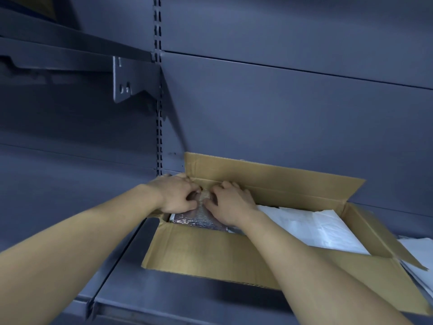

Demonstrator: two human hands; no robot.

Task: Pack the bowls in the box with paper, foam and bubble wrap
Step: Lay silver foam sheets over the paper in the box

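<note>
Both hands, left hand (174,195) and right hand (230,202), pinch the bubble wrap (201,215) between them, in the box's (210,249) far left corner, beside white paper (311,226).

— Box (234,252)? Plain brown cardboard, flaps the same tan.
— Inside it?
— White paper (311,228) at the right; silvery-grey bubble wrap (199,219), dotted all over with small bubbles, at the left.
— Shelving (281,102)?
— Dark slate blue-grey throughout, with a slotted upright (159,127).

Stockroom or shop: grey metal shelving (131,266), slotted uprights (159,127).
</note>
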